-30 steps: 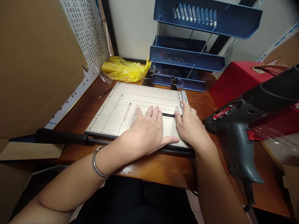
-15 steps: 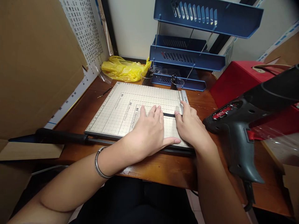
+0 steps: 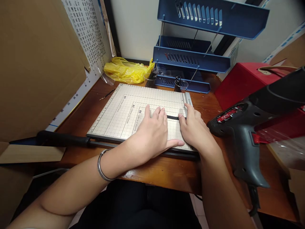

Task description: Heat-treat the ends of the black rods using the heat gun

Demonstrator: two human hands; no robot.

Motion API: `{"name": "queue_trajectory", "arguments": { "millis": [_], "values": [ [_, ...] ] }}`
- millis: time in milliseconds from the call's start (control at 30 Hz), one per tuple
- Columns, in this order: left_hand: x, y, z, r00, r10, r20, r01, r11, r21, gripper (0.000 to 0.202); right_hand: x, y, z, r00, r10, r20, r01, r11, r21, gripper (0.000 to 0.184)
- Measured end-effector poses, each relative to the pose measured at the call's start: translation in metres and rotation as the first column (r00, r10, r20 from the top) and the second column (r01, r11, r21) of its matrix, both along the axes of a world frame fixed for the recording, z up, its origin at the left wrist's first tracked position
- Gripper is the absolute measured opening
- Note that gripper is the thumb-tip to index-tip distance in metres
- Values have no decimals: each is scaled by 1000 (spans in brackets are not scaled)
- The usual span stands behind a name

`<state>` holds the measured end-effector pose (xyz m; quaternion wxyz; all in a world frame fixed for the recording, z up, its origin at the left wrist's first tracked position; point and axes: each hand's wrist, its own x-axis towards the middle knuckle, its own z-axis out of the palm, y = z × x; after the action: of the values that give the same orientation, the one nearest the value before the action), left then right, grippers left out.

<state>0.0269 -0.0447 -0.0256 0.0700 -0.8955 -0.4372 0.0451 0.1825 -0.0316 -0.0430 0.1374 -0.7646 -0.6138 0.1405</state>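
Your strands (image 3: 172, 117) already lie side by side across the board (image 3: 152, 97) toward 3 o'clock; your left hand (image 3: 152, 136) presses flat over one end, your right hand (image 3: 195, 127), thumb and forefinger apart, at the other. More stand untouched in cups (image 3: 184, 85) at 12 o'clock.

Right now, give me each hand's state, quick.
Left hand: open, palm down over the gridded board.
Right hand: partly curled at the black strands; whether it grips them cannot be told.

Left fingers (image 3: 156, 113) outstretched — thumb (image 3: 175, 143) splayed, right fingers (image 3: 190, 111) bent
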Motion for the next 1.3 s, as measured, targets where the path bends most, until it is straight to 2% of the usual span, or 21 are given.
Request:
{"name": "queue_trajectory", "arguments": {
  "millis": [700,867,1300],
  "values": [
    [4,3,1,997,-18,-73,21,999,40,105,0,-1,2,1000,1,9,-1,1000,-29,59],
    [5,4,-2,998,-31,-63,37,995,92,106,0,-2,2,1000,10,8,-9,999,-32,58],
    [3,4,-2,998,-21,-63,25,997,71,101,2,0,0,1000,11,-1,-11,1000,-20,60]
  ]
}}
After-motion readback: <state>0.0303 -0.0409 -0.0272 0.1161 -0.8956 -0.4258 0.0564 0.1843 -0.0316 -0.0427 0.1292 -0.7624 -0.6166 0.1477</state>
